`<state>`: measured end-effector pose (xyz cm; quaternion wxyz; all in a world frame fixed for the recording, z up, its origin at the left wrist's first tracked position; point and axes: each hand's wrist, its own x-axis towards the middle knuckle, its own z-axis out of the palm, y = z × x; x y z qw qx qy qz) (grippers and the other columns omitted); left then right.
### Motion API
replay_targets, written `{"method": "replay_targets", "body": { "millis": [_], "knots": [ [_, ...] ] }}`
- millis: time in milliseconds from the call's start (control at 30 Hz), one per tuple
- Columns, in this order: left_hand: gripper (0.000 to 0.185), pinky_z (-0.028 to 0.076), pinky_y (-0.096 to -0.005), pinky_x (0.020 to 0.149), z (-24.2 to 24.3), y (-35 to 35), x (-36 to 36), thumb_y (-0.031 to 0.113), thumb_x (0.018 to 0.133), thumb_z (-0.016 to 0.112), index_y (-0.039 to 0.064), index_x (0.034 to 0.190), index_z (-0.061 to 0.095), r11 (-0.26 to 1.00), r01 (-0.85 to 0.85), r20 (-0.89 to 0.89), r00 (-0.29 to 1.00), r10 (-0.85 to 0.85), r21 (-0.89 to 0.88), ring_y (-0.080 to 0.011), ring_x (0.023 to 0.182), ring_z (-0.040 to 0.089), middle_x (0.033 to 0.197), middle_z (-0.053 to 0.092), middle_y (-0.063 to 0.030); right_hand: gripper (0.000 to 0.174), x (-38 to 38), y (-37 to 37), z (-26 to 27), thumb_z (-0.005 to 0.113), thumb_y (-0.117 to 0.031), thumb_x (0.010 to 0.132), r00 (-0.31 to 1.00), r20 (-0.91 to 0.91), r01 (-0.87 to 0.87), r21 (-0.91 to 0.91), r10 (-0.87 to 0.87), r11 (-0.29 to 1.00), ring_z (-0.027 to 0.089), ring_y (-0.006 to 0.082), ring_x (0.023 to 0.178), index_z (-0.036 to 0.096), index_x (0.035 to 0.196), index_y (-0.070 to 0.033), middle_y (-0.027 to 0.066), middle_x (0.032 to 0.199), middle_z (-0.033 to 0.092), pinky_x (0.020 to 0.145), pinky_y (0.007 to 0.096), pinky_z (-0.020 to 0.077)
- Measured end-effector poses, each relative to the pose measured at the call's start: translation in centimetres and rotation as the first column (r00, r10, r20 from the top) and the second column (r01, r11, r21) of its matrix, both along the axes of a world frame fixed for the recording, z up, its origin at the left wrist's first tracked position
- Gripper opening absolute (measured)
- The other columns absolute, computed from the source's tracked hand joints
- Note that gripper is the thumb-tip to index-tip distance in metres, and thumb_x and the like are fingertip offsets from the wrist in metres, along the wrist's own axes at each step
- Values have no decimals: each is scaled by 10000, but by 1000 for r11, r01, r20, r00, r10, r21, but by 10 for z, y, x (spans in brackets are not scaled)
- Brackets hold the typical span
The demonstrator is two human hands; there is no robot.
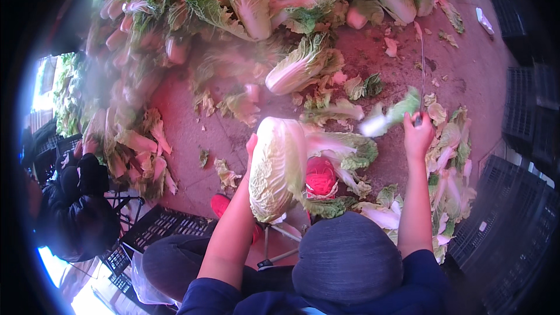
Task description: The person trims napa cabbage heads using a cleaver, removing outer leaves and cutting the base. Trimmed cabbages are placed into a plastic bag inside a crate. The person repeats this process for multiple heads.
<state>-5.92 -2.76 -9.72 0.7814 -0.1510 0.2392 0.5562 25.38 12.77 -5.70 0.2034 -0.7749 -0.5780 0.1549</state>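
Observation:
A trimmed napa cabbage [275, 170] is held up in front of me, its cut base facing away. My left hand [251, 145] grips it from the left side; most of the fingers are hidden behind the head. Out to the right, my right hand [418, 135] is closed around the handle of a long thin knife [422, 70], its blade pointing away from me. A blurred cabbage leaf [389, 114] appears just left of that hand; whether they touch I cannot tell. Beneath the held head, loose outer leaves [341, 148] lie around my red shoe [320, 177].
A large heap of napa cabbages [249, 4] spreads across the far floor, one whole cabbage [297, 65] nearer. Trimmed leaves [450, 162] pile at right beside black plastic crates [507, 223]. Another person [78, 201] sits at left, near a black crate [166, 223].

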Motion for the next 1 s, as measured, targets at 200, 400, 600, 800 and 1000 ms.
{"method": "replay_targets", "body": {
  "millis": [200,400,600,800,1000],
  "knots": [
    [840,487,-439,936,10,26,20,659,775,566,73,1359,424,999,-49,-171,984,48,-5,-291,1078,587,1250,561,-143,354,-38,-80,20,817,-289,732,855,-463,-274,-22,234,961,515,102,651,573,817,-47,7,798,599,625,276,440],
    [786,457,-471,972,19,37,39,603,783,598,79,1349,443,999,-28,-172,985,35,47,-302,1100,573,1247,567,-134,566,-89,-111,30,927,-244,567,623,-745,-516,-165,237,841,468,50,711,420,762,-82,17,866,610,651,213,415],
    [842,472,-479,927,23,32,30,651,762,539,67,1358,425,998,-50,56,997,47,45,-346,1081,568,1224,545,-209,393,-72,-90,19,857,-173,631,739,-635,-494,-284,224,822,519,112,646,517,794,-62,8,708,559,592,278,434],
    [1091,539,-489,851,30,7,11,649,593,753,-44,1344,373,898,286,255,890,-378,333,-386,965,625,1089,583,-282,295,9,-35,16,790,-209,717,943,-13,-328,-184,332,927,596,214,655,584,845,-42,75,758,584,635,332,489],
    [907,462,-440,993,18,5,9,477,672,784,-3,1354,425,939,343,-56,938,-343,1,-320,1094,596,1226,582,-186,354,18,-60,42,741,-344,784,866,39,-499,42,498,865,578,215,664,560,790,-39,86,791,576,581,338,463]
  ]
}}
